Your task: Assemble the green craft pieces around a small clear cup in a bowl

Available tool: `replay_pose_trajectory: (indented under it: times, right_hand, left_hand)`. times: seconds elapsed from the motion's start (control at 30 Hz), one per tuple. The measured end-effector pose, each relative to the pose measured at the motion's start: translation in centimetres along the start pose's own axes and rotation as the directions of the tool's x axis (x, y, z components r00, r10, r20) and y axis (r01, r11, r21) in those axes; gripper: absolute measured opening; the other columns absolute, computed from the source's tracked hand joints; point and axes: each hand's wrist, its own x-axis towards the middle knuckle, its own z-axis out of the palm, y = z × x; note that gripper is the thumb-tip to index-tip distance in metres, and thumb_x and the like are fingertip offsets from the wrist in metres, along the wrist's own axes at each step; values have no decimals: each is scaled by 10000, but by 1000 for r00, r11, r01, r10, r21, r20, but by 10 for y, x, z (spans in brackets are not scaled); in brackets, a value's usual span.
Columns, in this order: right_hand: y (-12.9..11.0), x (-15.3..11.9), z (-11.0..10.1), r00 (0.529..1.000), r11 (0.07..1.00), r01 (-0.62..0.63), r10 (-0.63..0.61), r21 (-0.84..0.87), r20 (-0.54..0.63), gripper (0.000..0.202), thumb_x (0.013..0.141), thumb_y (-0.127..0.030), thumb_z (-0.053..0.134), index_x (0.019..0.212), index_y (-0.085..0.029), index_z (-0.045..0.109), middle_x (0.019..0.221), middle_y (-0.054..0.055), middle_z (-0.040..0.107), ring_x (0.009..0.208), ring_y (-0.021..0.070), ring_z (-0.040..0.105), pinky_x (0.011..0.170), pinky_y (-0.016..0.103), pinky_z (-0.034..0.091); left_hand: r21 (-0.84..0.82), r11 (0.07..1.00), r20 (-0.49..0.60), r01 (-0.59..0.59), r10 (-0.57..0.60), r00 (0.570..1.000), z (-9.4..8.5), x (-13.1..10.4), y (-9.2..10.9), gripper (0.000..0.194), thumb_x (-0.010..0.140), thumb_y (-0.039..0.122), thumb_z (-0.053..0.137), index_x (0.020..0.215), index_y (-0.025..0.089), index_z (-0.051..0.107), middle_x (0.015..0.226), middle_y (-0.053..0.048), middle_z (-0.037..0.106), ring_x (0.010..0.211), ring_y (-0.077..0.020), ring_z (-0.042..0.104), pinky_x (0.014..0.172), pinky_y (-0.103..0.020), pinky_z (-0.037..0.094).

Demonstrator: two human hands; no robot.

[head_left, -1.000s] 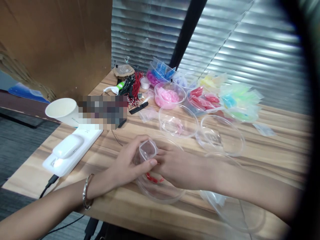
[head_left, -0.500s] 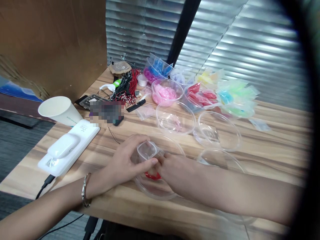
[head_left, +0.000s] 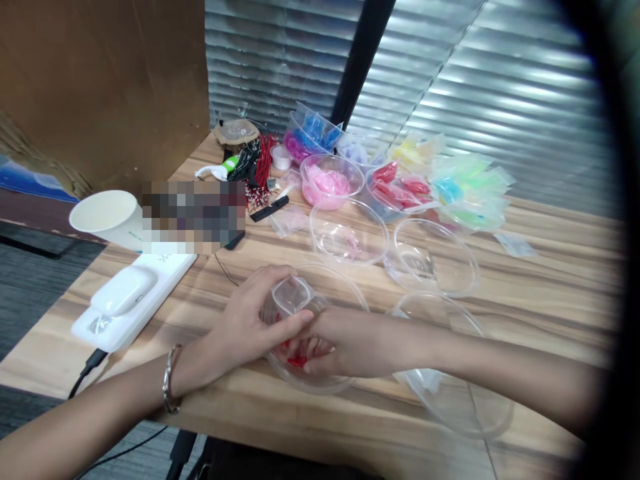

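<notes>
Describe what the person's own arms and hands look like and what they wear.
Both forearms are bare, no sleeves or gloves in view. The left hand has a thin silver metal bangle at the wrist. The right hand and its wrist show no jewellery.

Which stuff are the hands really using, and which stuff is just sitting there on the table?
In use:
left hand holding the small clear cup
right hand reaching into the clear bowl
red bits in that bowl

Just lying about:
paper cup
pink-filled bowl
coloured bags
bundle of wires
other clear bowls
</notes>
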Motion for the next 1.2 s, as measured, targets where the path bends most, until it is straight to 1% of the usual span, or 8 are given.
replay_pose_trajectory:
  times: [0.13, 0.27, 0.57, 0.67, 0.83, 0.93, 1.03, 1.2]
  right_hand:
    - [0, 4, -5, 993, 995, -67, 59, 80, 105, 231, 884, -311, 522, 971, -146, 657, 919, 35, 675, 825, 128, 603, 753, 237, 464]
    - [1, 7, -7, 989, 986, -53, 30, 159, 144, 255, 909, -357, 486, 945, -149, 630, 898, 29, 648, 801, 111, 578, 769, 239, 457]
    - [3, 9, -8, 980, 988, -33, 2, 151, 200, 150, 803, -159, 538, 922, -161, 629, 849, -4, 613, 768, 89, 557, 716, 203, 446]
    - [8, 10, -2, 994, 986, -5, -13, 169, 107, 100, 800, -163, 570, 875, -159, 637, 816, -11, 621, 739, 80, 558, 689, 190, 442]
    - [9, 6, 1, 982, 975, 50, -10, 215, -187, 79, 816, -174, 595, 888, -149, 618, 841, 0, 652, 751, 91, 594, 693, 206, 468]
    - [3, -3, -6, 944, 958, 97, -2, 271, -329, 48, 845, -175, 584, 880, -153, 608, 842, 0, 653, 776, 96, 613, 724, 221, 491]
    - [-7, -15, -16, 882, 972, 106, 6, 211, -472, 44, 860, -206, 596, 862, -163, 606, 858, -3, 648, 787, 96, 617, 737, 227, 501]
    - [-22, -27, -22, 815, 971, 170, -44, 166, -578, 31, 856, -208, 625, 875, -185, 633, 920, 2, 654, 868, 115, 634, 776, 235, 520]
  left_hand:
    - [-11, 999, 16, 32, -31, 999, 0, -1, -1, 399, 844, 435, 637, 1141, 191, 531, 1119, -86, 647, 1035, -230, 622, 891, -394, 502]
    - [-17, 998, 32, 59, -59, 998, -1, -2, 0, 411, 853, 449, 625, 1156, 189, 526, 1152, -91, 637, 1072, -238, 614, 916, -408, 496]
    - [-16, 999, 34, 49, -49, 998, -2, 0, 1, 397, 859, 432, 622, 1160, 197, 517, 1133, -82, 646, 1048, -223, 620, 892, -384, 506]
    - [-22, 999, 35, 44, -44, 998, -2, -1, 0, 389, 865, 413, 616, 1167, 195, 505, 1126, -84, 644, 1036, -219, 621, 885, -383, 507]
    - [-2, 999, -15, -35, 35, 999, -3, -1, -2, 347, 854, 363, 622, 1134, 189, 514, 1142, -94, 611, 1178, -254, 536, 973, -428, 459]
    - [2, 996, -30, -87, 87, 996, -3, -1, -3, 356, 846, 347, 639, 1145, 206, 506, 1170, -89, 583, 1265, -265, 458, 1053, -468, 397]
    - [17, 992, -16, -128, 128, 992, -4, -1, 0, 406, 818, 357, 683, 1154, 222, 501, 1196, -85, 555, 1304, -276, 406, 1097, -498, 353]
    - [103, 976, 29, -190, 188, 982, -4, -1, 5, 416, 782, 402, 729, 1117, 230, 554, 1266, -83, 490, 1373, -304, 275, 1160, -558, 231]
